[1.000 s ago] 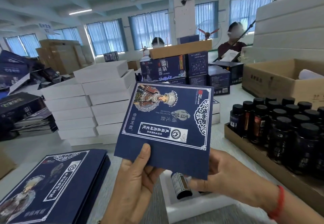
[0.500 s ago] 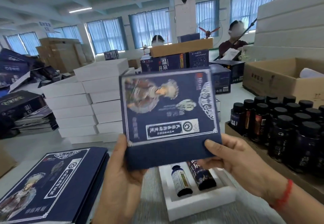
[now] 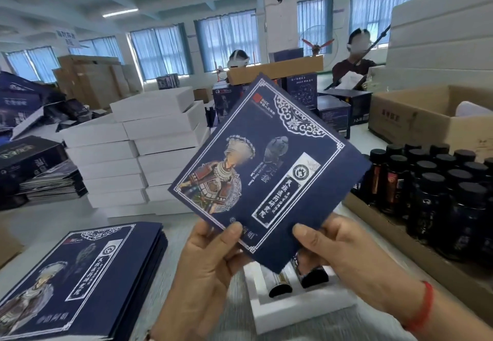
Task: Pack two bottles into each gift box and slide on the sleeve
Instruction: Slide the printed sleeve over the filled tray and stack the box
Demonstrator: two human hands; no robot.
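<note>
Now tilted corner-down like a diamond, no longer square-on as half a second ago: blue sleeve (image 3: 269, 169), raised above the white gift box (image 3: 301, 311) on the bench (image 3: 48, 223). Pinched at its lower corner, left hand (image 3: 210, 263) at 7 o'clock, right hand (image 3: 344, 255) at 5 o'clock, each grip clenched on it. Beneath, two bottles (image 3: 296, 279) lying in the box. At 8 o'clock, stack of flat sleeves (image 3: 80, 274); at 3 o'clock, tray of dark bottles (image 3: 437, 196).
</note>
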